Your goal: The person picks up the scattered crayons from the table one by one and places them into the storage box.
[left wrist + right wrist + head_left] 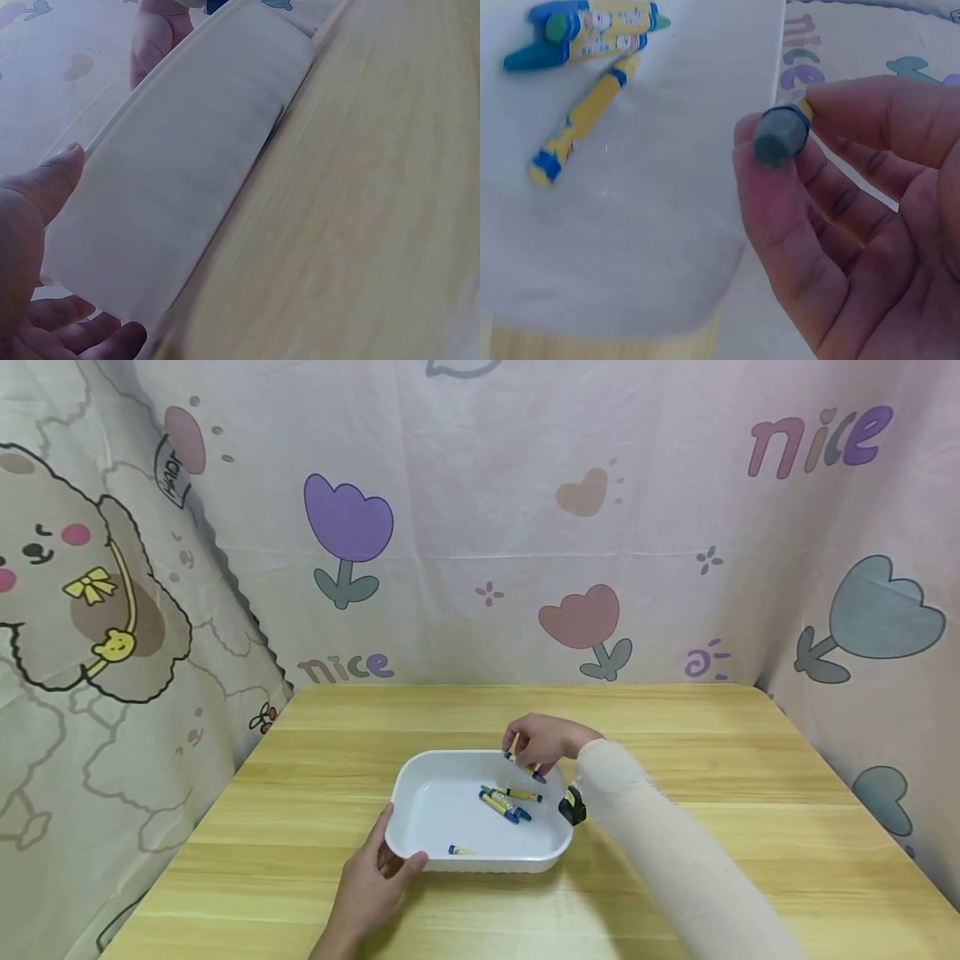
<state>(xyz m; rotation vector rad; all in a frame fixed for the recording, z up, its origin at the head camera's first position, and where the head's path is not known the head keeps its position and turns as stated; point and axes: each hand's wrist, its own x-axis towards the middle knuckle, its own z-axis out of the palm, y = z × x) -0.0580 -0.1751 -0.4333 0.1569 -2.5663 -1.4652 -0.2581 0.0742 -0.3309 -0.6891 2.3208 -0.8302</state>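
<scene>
A white rectangular tray with rounded corners stands on the table. My left hand grips its near left corner, thumb on the rim and fingers along the outer side; the left wrist view shows the thumb against the tray wall. Above the far right part of the tray, my right hand pinches a crayon with a yellow wrapper and blue bands. Its grey end faces the right wrist camera. Several crayons lie piled below, and another crayon is at the near wall, partly hidden.
The light wooden table extends around the tray. Behind it hangs a patterned curtain, with another curtain at each side. A small black device sits at the right wrist, beside the tray's right rim.
</scene>
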